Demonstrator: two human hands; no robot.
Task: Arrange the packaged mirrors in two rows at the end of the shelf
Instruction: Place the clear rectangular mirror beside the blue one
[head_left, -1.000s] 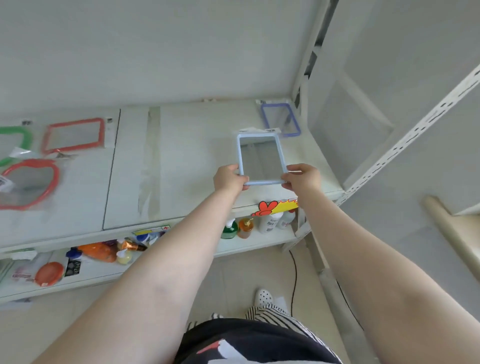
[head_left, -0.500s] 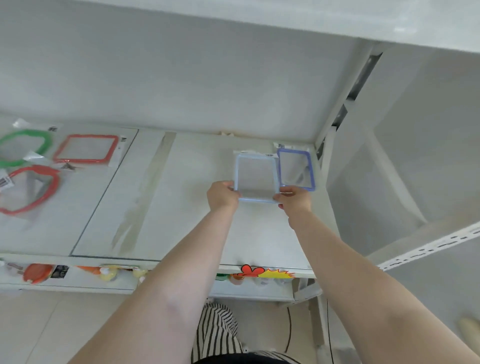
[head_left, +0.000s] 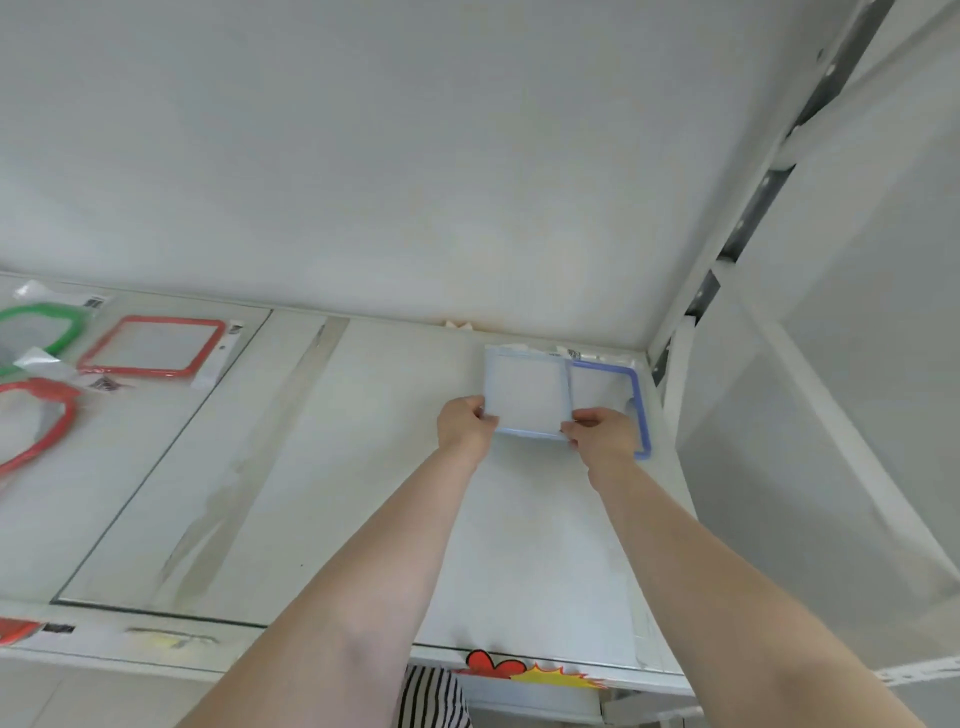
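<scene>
Currently your left hand (head_left: 466, 425) and right hand (head_left: 602, 434) are pinching the pale-blue mirror (head_left: 525, 397) at the shelf (head_left: 363, 467) back, toward one o'clock, overlapping the darker blue mirror (head_left: 635, 405), so releasing now is risking a crooked row.
</scene>
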